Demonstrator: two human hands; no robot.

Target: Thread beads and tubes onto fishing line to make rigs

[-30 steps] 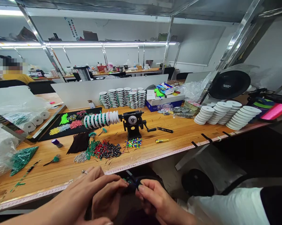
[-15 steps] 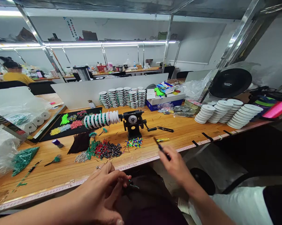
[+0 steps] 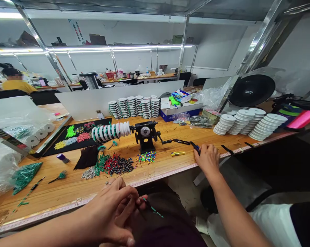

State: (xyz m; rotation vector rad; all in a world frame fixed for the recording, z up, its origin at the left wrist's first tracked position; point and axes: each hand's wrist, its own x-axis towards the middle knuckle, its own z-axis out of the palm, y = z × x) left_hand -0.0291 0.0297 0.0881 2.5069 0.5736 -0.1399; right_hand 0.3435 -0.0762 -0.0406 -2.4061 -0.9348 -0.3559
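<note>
My left hand (image 3: 118,209) is at the lower middle, in front of the table edge, with its fingertips closed on a thin strand (image 3: 155,210) carrying green and dark pieces. The strand's free end dangles to the right over my lap. My right hand (image 3: 208,157) rests at the table's front edge, its fingers closed over a slim black tool (image 3: 195,146). The tool's kind cannot be made out. Its tip points left, close to a pair of black tweezers (image 3: 181,141). A yellow pen-like tool (image 3: 178,153) lies to the left of my right hand.
A hand-cranked winder (image 3: 146,135) carries a row of white spools (image 3: 111,131). In front lie coloured beads (image 3: 147,156) and a pile of small black, red and green parts (image 3: 118,164). Stacks of white spools (image 3: 265,127) stand at right. A person in yellow (image 3: 17,84) sits far left.
My right hand has moved right with the slim black tool, down to the table edge. My left hand stays nearly still; more of the strand shows beyond its fingertips.
</note>
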